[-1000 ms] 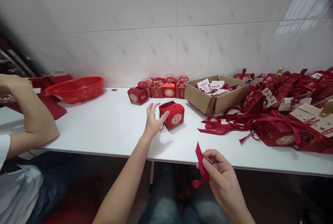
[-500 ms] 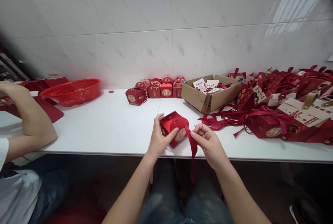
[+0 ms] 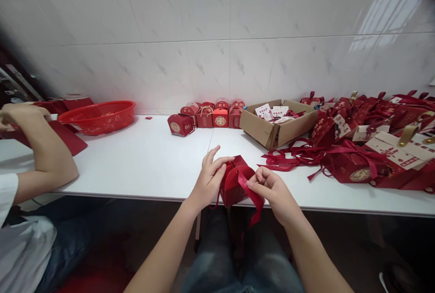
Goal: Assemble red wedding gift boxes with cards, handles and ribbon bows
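A small red gift box [image 3: 234,189] stands at the table's front edge, its rounded flap up and facing me. My left hand [image 3: 210,179] holds it from the left, with fingers along its upper side and some of them raised. A dark red ribbon [image 3: 254,200] comes out at the flap near its top and hangs in front of the box. Between thumb and fingertips, my right hand [image 3: 273,188] pinches this ribbon just right of the flap. Another end of ribbon [image 3: 216,201] shows below my left hand.
Finished-looking red boxes [image 3: 204,116] stand against the wall. A cardboard box [image 3: 265,133] of cards, loose ribbons [image 3: 295,154] and a pile of red gift boxes [image 3: 353,166] lie rightward. On the left are a red basin [image 3: 102,123] and another person's arm [image 3: 50,157].
The box has turned upright and closed up at the top, its interior now hidden. My left fingers have moved onto its upper left side. The ribbon stays pinched in my right hand.
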